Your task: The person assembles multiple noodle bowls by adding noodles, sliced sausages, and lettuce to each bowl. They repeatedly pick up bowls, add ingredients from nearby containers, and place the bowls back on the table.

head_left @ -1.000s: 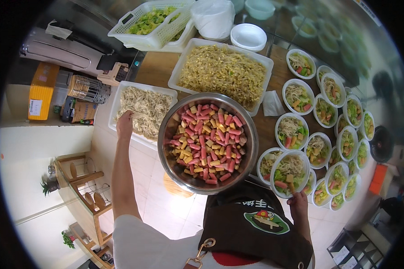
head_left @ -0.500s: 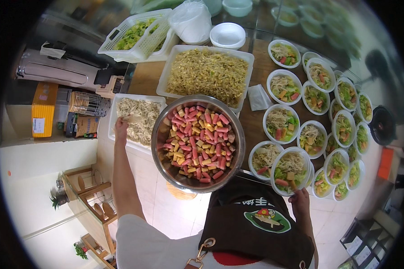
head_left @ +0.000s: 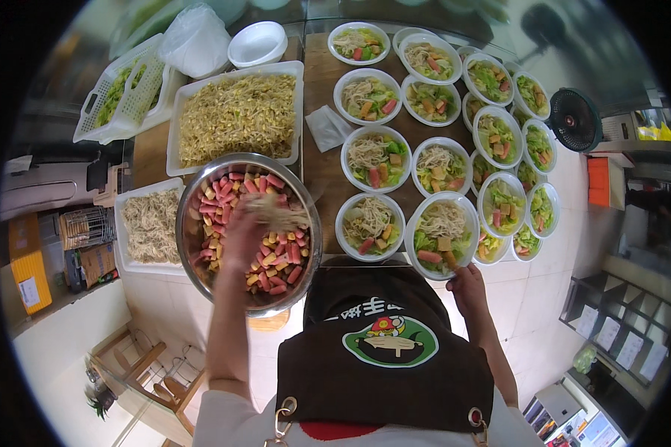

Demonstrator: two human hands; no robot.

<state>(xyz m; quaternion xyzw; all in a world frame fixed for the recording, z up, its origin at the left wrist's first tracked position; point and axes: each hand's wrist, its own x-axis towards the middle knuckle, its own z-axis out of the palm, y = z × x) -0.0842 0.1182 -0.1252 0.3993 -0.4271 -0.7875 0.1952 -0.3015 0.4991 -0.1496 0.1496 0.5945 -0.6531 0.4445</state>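
Note:
My left hand, smeared by motion, passes over the steel bowl of cut pink sausage pieces and yellow chunks. It is closed on a clump of pale thin strands. The same kind of strands fills a white tray left of the steel bowl. My right hand is closed on the near rim of a white bowl at the table's front edge. Inside this bowl are lettuce, pale strands, a sausage piece and yellow chunks.
Several filled white bowls cover the table's right half, some stacked. A tray of bean sprouts stands behind the steel bowl. Farther back are a white basket of greens, a plastic bag and stacked bowls.
My left hand has moved right from the tray of pale strands to above the steel bowl, carrying a clump. My right hand remains at the bowl's rim. The view has shifted right.

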